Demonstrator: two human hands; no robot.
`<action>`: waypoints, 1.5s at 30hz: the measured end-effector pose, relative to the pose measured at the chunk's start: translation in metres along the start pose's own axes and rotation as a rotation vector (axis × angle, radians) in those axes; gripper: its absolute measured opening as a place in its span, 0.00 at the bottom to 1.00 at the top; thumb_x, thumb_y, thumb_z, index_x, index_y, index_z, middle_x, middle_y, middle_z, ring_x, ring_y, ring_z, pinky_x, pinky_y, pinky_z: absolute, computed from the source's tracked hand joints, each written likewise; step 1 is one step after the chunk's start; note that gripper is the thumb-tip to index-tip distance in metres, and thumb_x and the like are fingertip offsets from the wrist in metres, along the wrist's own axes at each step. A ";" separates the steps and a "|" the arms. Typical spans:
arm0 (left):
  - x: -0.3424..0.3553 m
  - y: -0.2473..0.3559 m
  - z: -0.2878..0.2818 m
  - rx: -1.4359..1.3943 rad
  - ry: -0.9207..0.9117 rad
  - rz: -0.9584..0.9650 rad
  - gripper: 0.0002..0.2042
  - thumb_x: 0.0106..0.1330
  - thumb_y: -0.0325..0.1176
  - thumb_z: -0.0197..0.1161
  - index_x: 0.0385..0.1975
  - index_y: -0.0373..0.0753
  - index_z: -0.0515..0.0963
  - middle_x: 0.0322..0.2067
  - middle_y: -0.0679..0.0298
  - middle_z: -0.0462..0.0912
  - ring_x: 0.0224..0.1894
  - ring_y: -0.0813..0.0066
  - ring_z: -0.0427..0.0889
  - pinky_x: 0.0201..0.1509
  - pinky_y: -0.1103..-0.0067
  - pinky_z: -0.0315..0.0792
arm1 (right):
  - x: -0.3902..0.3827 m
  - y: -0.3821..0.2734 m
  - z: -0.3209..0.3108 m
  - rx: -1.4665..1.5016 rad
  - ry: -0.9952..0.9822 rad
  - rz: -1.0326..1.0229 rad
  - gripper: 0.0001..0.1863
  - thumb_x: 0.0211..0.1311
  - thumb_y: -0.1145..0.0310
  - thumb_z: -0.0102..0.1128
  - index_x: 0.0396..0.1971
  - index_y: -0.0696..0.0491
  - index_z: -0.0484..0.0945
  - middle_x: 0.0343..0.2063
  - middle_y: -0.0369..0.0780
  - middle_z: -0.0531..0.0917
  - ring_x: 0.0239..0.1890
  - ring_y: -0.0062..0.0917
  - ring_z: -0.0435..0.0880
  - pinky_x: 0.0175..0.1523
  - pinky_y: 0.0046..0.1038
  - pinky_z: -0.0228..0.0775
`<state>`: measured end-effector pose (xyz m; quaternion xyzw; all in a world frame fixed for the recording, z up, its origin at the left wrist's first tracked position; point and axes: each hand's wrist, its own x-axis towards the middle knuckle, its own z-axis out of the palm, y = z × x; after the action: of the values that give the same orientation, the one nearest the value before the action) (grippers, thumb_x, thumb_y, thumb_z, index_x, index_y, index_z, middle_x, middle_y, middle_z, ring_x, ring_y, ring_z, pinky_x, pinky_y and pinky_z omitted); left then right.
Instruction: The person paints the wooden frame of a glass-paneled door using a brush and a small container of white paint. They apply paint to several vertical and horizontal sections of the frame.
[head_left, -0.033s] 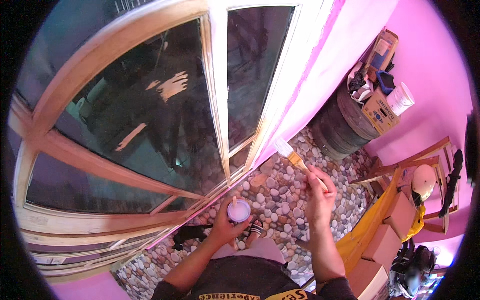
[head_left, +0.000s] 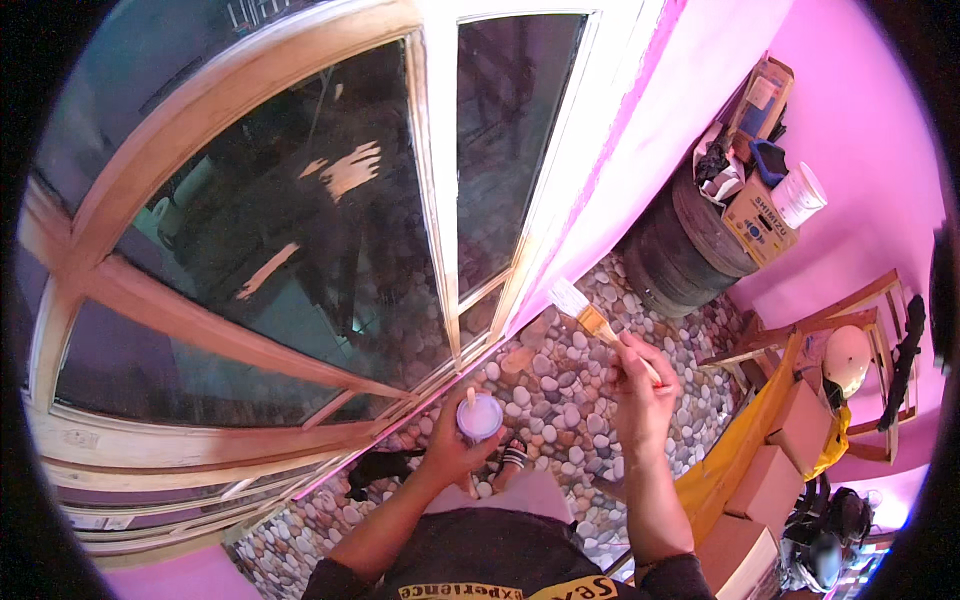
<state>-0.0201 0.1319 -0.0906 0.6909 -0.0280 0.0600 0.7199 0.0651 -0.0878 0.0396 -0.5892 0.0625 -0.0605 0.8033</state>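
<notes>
My left hand [head_left: 451,449] is wrapped round a small cup of whitish paint [head_left: 479,417], held low in front of me. A thumb or finger shows over the cup's far rim. In my right hand [head_left: 644,385] is a paintbrush [head_left: 597,325], gripped by its handle. Its bristles are coated white and point up and left, apart from the wall. Left and ahead stands a wooden window frame [head_left: 250,335] with dark glass panes, partly white and partly bare-looking wood. The brush tip is near the lower corner of the white-painted upright [head_left: 500,310].
Pebble-patterned flooring [head_left: 560,400] lies below. Stacked tires [head_left: 685,245] with a cardboard box [head_left: 757,222] and a white bucket [head_left: 799,195] stand against the pink wall [head_left: 860,150]. At right are a wooden rack [head_left: 850,310], a helmet [head_left: 847,358], more boxes [head_left: 765,490] and a yellow cover [head_left: 725,470].
The view has shifted very slightly. Both hands keep nearly the same place, with the cup and the paintbrush still held.
</notes>
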 end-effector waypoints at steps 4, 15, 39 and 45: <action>0.013 0.008 -0.004 0.113 0.019 0.039 0.35 0.56 0.25 0.74 0.62 0.36 0.61 0.53 0.59 0.73 0.56 0.69 0.75 0.59 0.73 0.70 | -0.020 -0.027 -0.006 0.059 -0.152 -0.019 0.14 0.65 0.72 0.63 0.48 0.61 0.81 0.34 0.42 0.85 0.28 0.20 0.81 0.30 0.20 0.71; 0.044 0.030 0.018 0.025 0.112 -0.008 0.32 0.59 0.31 0.74 0.60 0.36 0.62 0.50 0.59 0.75 0.53 0.73 0.76 0.57 0.75 0.71 | -0.001 -0.062 0.006 -0.255 -0.411 -0.004 0.07 0.63 0.74 0.66 0.40 0.60 0.82 0.28 0.38 0.85 0.24 0.16 0.82 0.28 0.17 0.73; 0.079 0.030 0.092 0.148 0.413 0.067 0.33 0.58 0.36 0.75 0.60 0.36 0.64 0.48 0.57 0.76 0.51 0.69 0.77 0.55 0.73 0.72 | 0.094 -0.075 0.001 -0.524 -0.841 -0.351 0.09 0.68 0.68 0.60 0.35 0.59 0.80 0.27 0.39 0.83 0.31 0.21 0.83 0.38 0.23 0.73; 0.085 0.036 0.096 0.212 0.406 0.102 0.33 0.58 0.36 0.76 0.59 0.36 0.64 0.49 0.55 0.76 0.51 0.68 0.79 0.55 0.73 0.73 | 0.098 -0.077 -0.001 -0.528 -0.811 -0.369 0.08 0.67 0.69 0.61 0.35 0.59 0.80 0.28 0.40 0.84 0.31 0.21 0.83 0.40 0.24 0.73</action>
<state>0.0635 0.0415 -0.0398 0.7340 0.0889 0.2364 0.6304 0.1595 -0.1289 0.1102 -0.7492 -0.3459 0.0498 0.5626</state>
